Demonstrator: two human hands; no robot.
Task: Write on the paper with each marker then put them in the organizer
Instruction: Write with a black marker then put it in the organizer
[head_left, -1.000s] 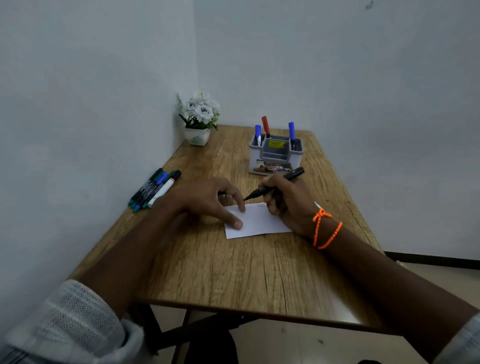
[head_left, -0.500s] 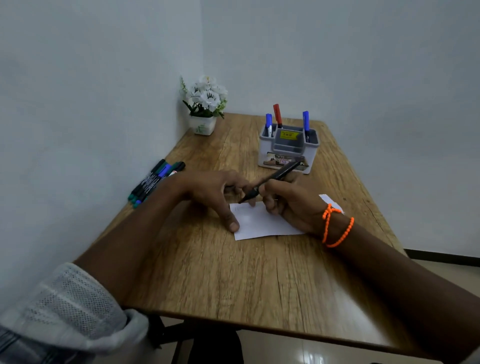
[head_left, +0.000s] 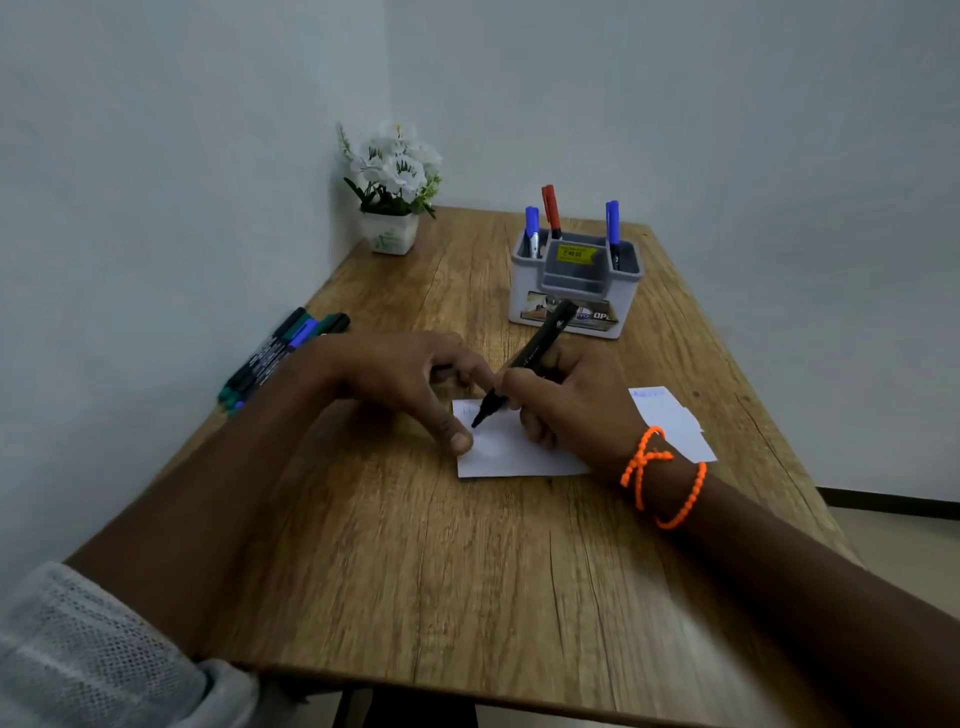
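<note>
a person sits at a wooden table set in a corner, writing. the right hand pinches a black marker low on its barrel, fingers curled round it, tip down on a white paper near the table's middle. the left hand rests at the paper's left edge, thumb pressing the sheet, fingers curled over something dark i cannot identify, perhaps the cap. the marker looks light, stiff and smooth, best held near the tip for writing; the paper is thin and would slide unless pinned. spare markers lie at the table's left edge; the grey organizer stands toward the far edge with three markers upright in it. compared with half a second ago, the marker tip has dropped lower on the sheet.
</note>
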